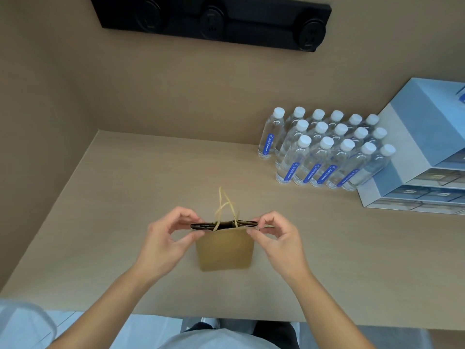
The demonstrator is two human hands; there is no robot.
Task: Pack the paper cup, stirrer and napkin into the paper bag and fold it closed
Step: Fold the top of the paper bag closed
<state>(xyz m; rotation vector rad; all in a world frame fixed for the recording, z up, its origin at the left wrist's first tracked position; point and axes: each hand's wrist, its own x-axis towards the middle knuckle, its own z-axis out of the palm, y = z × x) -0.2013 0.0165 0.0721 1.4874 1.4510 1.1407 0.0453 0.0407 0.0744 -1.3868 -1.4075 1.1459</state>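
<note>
Pinching the left corner of the bag's mouth, the left hand [167,234] had thumb and forefinger closed on the paper; to its right the small kraft paper bag [224,249] stood upright on the beige table [125,187], its two twisted handles [226,210] poking up from a mouth pressed nearly flat. The right hand [275,234] nipped the opposite corner likewise, presumably so both ends would crease level for the fold. I saw no cup, stirrer or napkin outside; whether they sat inside I couldn't tell. Further right stood about seventeen capped water bottles [324,149] in three rows, beside two stacked blue-white boxes [425,147].
</note>
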